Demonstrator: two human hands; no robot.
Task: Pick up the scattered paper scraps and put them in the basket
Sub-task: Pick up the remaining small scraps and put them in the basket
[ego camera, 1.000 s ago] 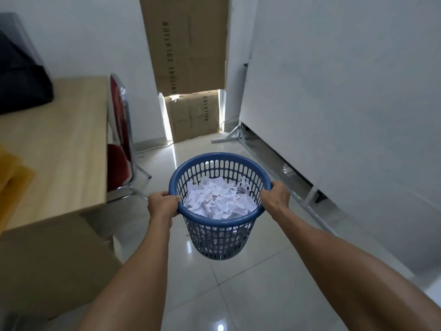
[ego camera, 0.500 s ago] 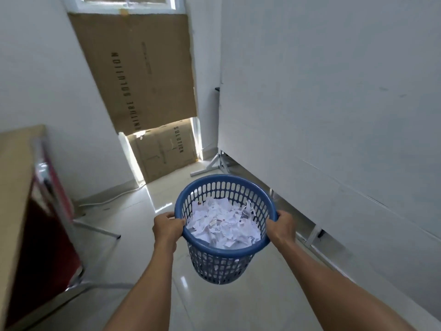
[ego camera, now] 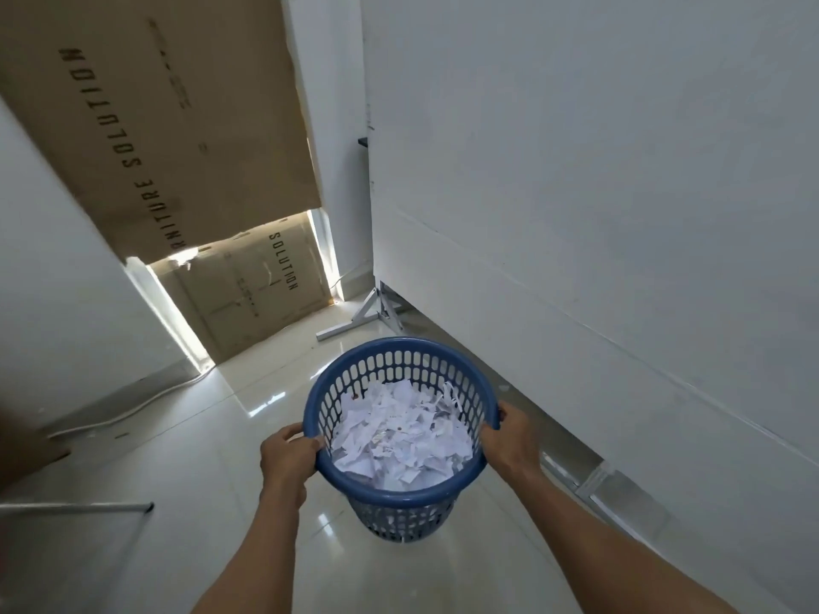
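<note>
We hold the blue basket [ego camera: 401, 498] by its rim, above the glossy tiled floor [ego camera: 212, 440].
Our left hand [ego camera: 286, 454] and right hand [ego camera: 509, 440] clamp curled fingers on opposite sides of the rim; paper scraps [ego camera: 399, 436] heap inside. Cardboard [ego camera: 177, 126] stands ahead, a white panel [ego camera: 576, 214] to our right.

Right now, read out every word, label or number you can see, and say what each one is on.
"RNITURE SOLUTION": on the upper cardboard, running sideways, its start cut off.
"SOLUTION": on the lower cardboard, also sideways.
Faint small print on both cardboards: too blurred to read.
The basket shows no text; any print on the scraps is too small to read.
</note>
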